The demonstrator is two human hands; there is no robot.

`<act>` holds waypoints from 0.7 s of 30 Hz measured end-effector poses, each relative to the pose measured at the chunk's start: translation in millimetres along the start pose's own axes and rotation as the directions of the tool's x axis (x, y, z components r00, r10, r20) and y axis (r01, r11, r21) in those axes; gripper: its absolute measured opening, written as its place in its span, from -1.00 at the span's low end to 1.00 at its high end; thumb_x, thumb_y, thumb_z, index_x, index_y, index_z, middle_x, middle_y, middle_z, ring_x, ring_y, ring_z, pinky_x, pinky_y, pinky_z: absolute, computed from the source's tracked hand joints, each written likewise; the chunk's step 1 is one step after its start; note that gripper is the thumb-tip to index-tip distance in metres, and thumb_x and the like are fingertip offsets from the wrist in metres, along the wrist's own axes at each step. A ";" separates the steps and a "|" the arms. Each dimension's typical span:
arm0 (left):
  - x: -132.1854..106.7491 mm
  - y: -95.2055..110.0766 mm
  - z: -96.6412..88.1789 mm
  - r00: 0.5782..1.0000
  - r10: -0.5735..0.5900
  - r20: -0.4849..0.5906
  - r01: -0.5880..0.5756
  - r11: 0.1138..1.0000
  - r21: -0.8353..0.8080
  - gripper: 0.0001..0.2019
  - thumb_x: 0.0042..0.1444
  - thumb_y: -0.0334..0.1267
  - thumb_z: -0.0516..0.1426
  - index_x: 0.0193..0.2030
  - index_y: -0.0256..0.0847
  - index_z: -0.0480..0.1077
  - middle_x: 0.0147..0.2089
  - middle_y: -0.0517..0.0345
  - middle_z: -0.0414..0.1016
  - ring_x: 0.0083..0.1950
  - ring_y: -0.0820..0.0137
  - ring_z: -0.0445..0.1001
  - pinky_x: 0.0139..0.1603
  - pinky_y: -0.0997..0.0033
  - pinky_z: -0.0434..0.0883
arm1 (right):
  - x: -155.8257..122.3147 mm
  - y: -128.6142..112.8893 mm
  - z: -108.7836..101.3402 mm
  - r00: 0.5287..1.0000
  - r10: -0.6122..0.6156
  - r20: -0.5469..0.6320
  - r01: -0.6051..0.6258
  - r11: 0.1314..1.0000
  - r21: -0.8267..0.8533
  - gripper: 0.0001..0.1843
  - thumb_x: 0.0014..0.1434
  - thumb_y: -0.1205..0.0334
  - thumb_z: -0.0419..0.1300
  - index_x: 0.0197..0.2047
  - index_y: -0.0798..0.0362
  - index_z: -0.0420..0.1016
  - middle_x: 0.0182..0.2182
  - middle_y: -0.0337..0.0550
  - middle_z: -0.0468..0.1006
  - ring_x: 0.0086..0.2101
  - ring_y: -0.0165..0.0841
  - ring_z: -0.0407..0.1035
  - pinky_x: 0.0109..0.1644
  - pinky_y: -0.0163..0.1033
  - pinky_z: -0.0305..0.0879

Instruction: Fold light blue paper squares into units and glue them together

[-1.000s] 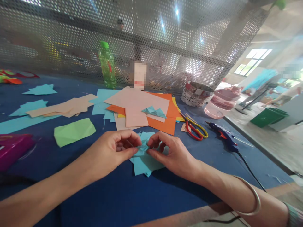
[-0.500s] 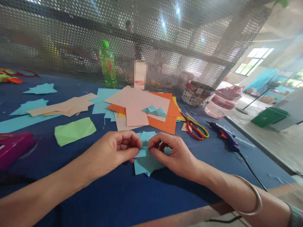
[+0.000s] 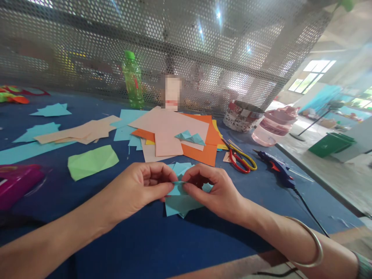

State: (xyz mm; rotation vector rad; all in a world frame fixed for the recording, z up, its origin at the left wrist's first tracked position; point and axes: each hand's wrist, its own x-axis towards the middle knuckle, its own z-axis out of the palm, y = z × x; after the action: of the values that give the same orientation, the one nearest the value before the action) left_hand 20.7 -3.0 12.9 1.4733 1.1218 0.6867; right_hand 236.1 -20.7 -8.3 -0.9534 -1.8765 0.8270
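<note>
Blue folded paper lies by the middle of the bench's near edge, its lower layers resting on the blue top; my left hand has thumb and forefinger closed on a small raised flap, and my right hand clamps the same flap from the other side; both sets of fingers are pressed together on the paper. I judge the thin crease could tear or skew if my hands pull unevenly; loose layers beneath could slip out of line; scissors and glue gun lie toward the right edge, well apart.
</note>
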 end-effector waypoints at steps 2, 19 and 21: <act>0.1 -1.1 1.5 1.000 -0.005 0.001 0.005 1.000 0.008 -0.75 -0.11 -0.02 0.37 -0.35 -0.11 0.59 -0.42 0.19 0.58 -0.39 0.37 0.53 -0.34 0.42 0.54 | -0.1 -0.8 0.8 1.000 0.024 0.002 -0.024 1.000 0.003 -0.97 0.23 0.35 0.31 -0.25 0.05 0.60 -0.46 -0.33 0.59 -0.48 -0.55 0.39 -0.39 -0.45 0.35; -0.2 -1.7 10.0 0.993 0.088 -0.073 -0.086 0.996 0.026 -0.81 -0.09 -0.07 0.34 -0.46 -0.11 0.52 -0.51 0.24 0.52 -0.48 0.41 0.46 -0.45 0.47 0.45 | -1.4 -5.4 3.1 0.999 0.046 0.027 -0.047 0.999 0.017 -0.88 0.18 0.40 0.24 -0.23 0.04 0.58 -0.44 -0.32 0.56 -0.46 -0.53 0.40 -0.37 -0.44 0.36; -1.6 3.4 10.3 0.996 0.070 -0.059 -0.070 0.997 0.012 -0.84 -0.09 -0.09 0.34 -0.46 -0.10 0.54 -0.50 0.25 0.53 -0.48 0.41 0.45 -0.43 0.46 0.47 | -1.4 -6.2 2.9 0.999 0.036 0.026 -0.037 0.999 0.030 -0.84 0.17 0.44 0.21 -0.24 0.04 0.58 -0.42 -0.32 0.56 -0.45 -0.53 0.41 -0.37 -0.44 0.36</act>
State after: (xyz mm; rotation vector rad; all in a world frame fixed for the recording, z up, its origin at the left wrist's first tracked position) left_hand 30.1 -8.5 14.1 1.5148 1.1243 0.7792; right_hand 232.2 -25.5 -4.9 -0.9652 -1.8679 0.8912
